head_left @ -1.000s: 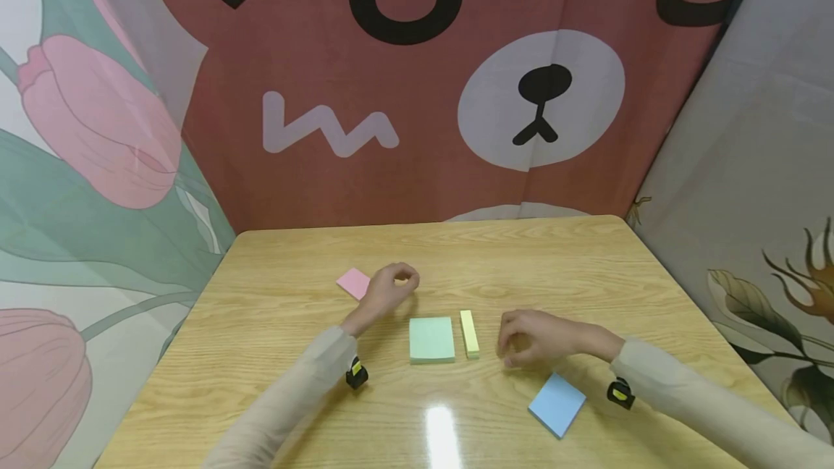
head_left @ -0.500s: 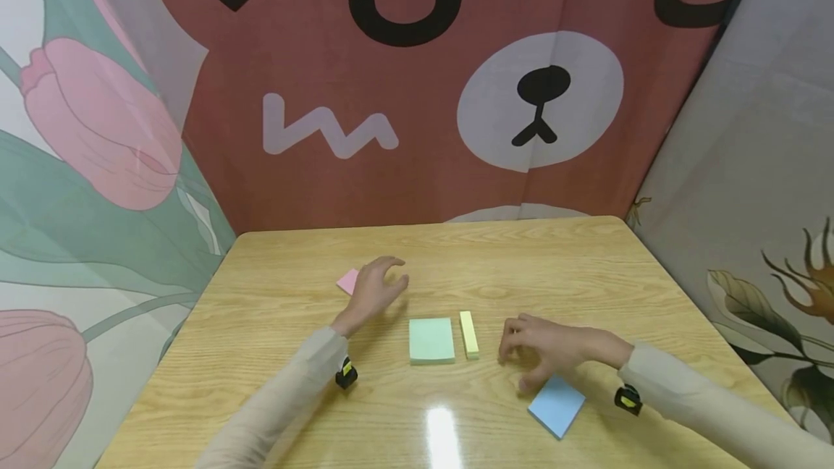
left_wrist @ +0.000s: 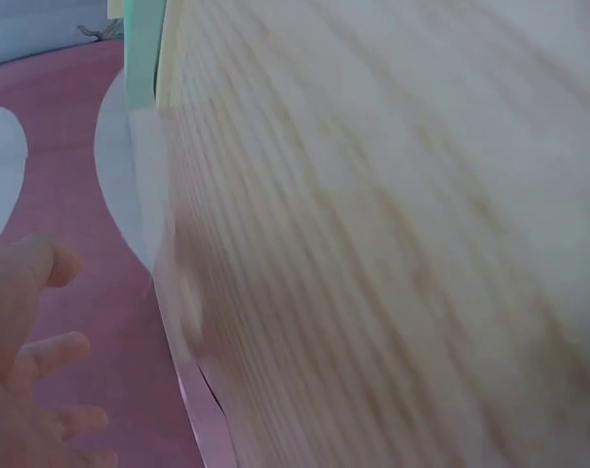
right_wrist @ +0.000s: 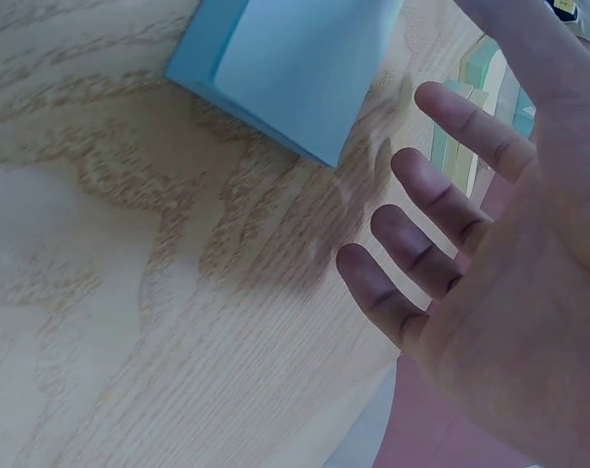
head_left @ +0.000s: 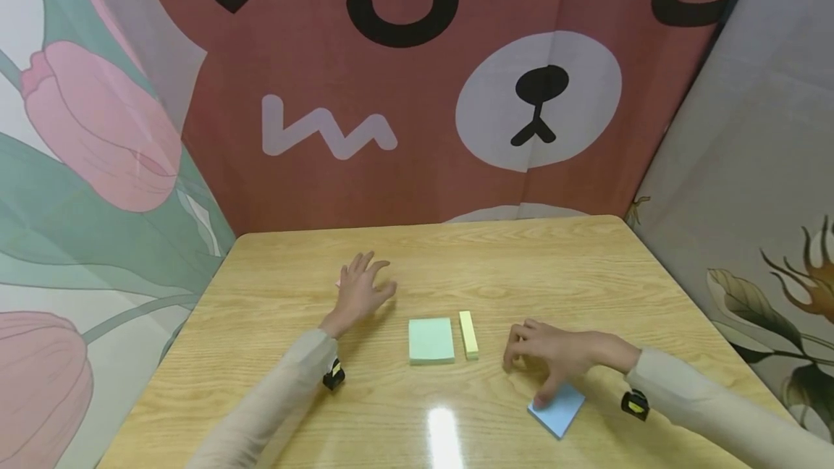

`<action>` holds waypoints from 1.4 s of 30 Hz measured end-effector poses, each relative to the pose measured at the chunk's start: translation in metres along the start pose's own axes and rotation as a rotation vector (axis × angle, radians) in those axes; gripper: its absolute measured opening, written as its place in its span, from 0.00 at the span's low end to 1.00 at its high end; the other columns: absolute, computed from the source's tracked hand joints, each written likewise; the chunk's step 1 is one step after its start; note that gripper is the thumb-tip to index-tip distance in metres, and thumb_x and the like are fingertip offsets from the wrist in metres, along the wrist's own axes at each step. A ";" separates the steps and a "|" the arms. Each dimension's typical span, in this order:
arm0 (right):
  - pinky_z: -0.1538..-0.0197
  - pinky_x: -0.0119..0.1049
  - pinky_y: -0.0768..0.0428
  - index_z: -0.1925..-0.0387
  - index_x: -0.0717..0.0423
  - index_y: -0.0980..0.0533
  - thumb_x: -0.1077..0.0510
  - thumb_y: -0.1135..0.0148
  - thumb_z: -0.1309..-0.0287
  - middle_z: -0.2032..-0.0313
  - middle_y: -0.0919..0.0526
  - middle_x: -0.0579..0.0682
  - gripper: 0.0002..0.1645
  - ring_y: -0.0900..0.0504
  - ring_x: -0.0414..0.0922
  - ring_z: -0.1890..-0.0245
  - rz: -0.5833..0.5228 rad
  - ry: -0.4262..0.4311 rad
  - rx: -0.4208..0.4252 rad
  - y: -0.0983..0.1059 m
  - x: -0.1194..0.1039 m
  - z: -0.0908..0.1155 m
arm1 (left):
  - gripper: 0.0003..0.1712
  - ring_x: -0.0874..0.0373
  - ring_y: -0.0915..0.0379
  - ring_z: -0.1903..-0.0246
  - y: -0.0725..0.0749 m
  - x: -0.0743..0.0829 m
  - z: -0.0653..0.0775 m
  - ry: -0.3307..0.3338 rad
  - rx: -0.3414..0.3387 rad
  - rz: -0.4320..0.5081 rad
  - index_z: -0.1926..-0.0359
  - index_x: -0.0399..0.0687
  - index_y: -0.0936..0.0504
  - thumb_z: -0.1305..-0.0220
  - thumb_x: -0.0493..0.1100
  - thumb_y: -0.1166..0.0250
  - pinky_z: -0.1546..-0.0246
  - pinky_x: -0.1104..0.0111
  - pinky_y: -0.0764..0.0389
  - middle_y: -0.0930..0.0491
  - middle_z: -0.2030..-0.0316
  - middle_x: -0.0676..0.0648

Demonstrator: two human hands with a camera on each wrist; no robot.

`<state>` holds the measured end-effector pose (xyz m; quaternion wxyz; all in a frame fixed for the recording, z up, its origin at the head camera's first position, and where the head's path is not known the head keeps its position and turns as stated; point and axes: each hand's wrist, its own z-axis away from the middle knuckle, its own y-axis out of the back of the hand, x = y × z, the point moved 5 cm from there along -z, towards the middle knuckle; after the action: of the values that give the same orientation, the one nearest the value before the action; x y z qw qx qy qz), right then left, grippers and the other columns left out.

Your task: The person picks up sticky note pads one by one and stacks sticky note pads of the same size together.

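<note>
My left hand (head_left: pixel 358 292) hovers over the pink sticky note pad, with its fingers spread and nothing held. The hand hides nearly all of that pad in the head view; a strip of the pink pad (left_wrist: pixel 210 429) shows in the left wrist view. On the right, my right hand (head_left: pixel 554 349) is beside the blue sticky note pad (head_left: pixel 565 409), its thumb over the pad's upper left part. Whether the thumb touches it I cannot tell. The right fingers (right_wrist: pixel 426 190) are loosely bent, away from the blue pad. Between the hands lies a square green sticky note pad (head_left: pixel 431 341).
A narrow yellow sticky note pad (head_left: pixel 468 335) lies just right of the green one. All sit on a light wooden table (head_left: pixel 293 411). A cloth with a bear print (head_left: pixel 417 194) hangs behind its far edge, and patterned cloths flank both sides.
My left hand has moved left over the pink pad and its fingers have spread from a pinch. My right hand has opened and shifted slightly right and nearer, bringing the thumb over the blue pad.
</note>
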<state>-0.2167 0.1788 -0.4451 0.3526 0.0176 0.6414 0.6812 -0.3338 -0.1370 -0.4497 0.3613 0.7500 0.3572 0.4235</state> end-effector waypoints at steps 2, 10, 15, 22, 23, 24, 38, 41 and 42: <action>0.60 0.33 0.35 0.52 0.36 0.31 0.35 0.35 0.63 0.56 0.35 0.40 0.33 0.40 0.37 0.59 -0.002 -0.001 -0.009 0.000 -0.001 0.001 | 0.27 0.39 0.53 0.39 0.001 -0.002 0.000 0.007 -0.013 -0.032 0.47 0.51 0.27 0.46 0.56 0.40 0.47 0.38 0.54 0.41 0.39 0.39; 0.60 0.32 0.34 0.50 0.35 0.33 0.36 0.34 0.65 0.57 0.37 0.40 0.36 0.41 0.35 0.59 0.002 -0.003 -0.048 -0.003 -0.005 0.004 | 0.28 0.38 0.54 0.39 0.002 -0.015 0.002 0.073 -0.083 -0.102 0.46 0.51 0.28 0.47 0.55 0.39 0.46 0.39 0.56 0.42 0.39 0.39; 0.60 0.31 0.35 0.50 0.35 0.33 0.35 0.33 0.67 0.58 0.37 0.39 0.38 0.41 0.35 0.60 -0.005 0.007 -0.067 -0.004 -0.005 0.005 | 0.28 0.37 0.51 0.40 0.002 -0.024 0.003 0.095 -0.109 -0.085 0.45 0.50 0.29 0.46 0.55 0.38 0.46 0.39 0.54 0.40 0.40 0.38; 0.61 0.29 0.34 0.52 0.38 0.33 0.35 0.33 0.67 0.59 0.35 0.40 0.36 0.40 0.36 0.61 -0.061 0.031 -0.107 -0.006 -0.004 0.008 | 0.31 0.35 0.50 0.42 0.003 -0.032 0.005 0.114 -0.147 -0.012 0.44 0.44 0.31 0.47 0.51 0.37 0.47 0.38 0.54 0.40 0.42 0.34; 0.61 0.29 0.34 0.52 0.38 0.33 0.35 0.33 0.67 0.59 0.35 0.40 0.36 0.40 0.36 0.60 -0.065 0.034 -0.110 -0.006 -0.004 0.008 | 0.31 0.36 0.50 0.42 0.003 -0.033 0.005 0.121 -0.150 -0.004 0.44 0.43 0.31 0.48 0.51 0.36 0.46 0.39 0.54 0.40 0.42 0.33; 0.61 0.29 0.34 0.52 0.39 0.33 0.35 0.33 0.67 0.59 0.35 0.39 0.36 0.40 0.36 0.60 -0.066 0.036 -0.113 -0.006 -0.005 0.008 | 0.31 0.36 0.50 0.42 0.004 -0.033 0.005 0.127 -0.152 0.000 0.44 0.42 0.31 0.48 0.50 0.37 0.46 0.39 0.54 0.39 0.42 0.33; 0.62 0.26 0.35 0.54 0.35 0.34 0.37 0.29 0.73 0.60 0.37 0.36 0.39 0.42 0.32 0.62 -0.011 -0.006 -0.161 -0.009 -0.012 0.011 | 0.31 0.36 0.37 0.51 0.002 -0.041 0.006 0.131 -0.164 -0.031 0.52 0.29 0.29 0.46 0.51 0.38 0.52 0.48 0.35 0.32 0.50 0.30; 0.62 0.26 0.35 0.54 0.35 0.34 0.39 0.27 0.74 0.60 0.37 0.36 0.39 0.42 0.32 0.62 -0.009 0.003 -0.170 -0.010 -0.013 0.012 | 0.28 0.37 0.37 0.51 0.001 -0.042 0.006 0.153 -0.172 -0.017 0.57 0.29 0.27 0.47 0.51 0.37 0.53 0.49 0.34 0.33 0.50 0.29; 0.62 0.25 0.35 0.54 0.35 0.35 0.40 0.27 0.75 0.61 0.38 0.36 0.40 0.42 0.32 0.62 -0.006 0.007 -0.168 -0.011 -0.014 0.012 | 0.26 0.37 0.37 0.51 0.001 -0.042 0.006 0.157 -0.173 -0.016 0.60 0.30 0.26 0.47 0.51 0.37 0.53 0.49 0.34 0.32 0.50 0.29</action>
<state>-0.1956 0.1814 -0.4464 0.3526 -0.0161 0.5830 0.7318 -0.3442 -0.1740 -0.4670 0.3989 0.6778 0.3524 0.5072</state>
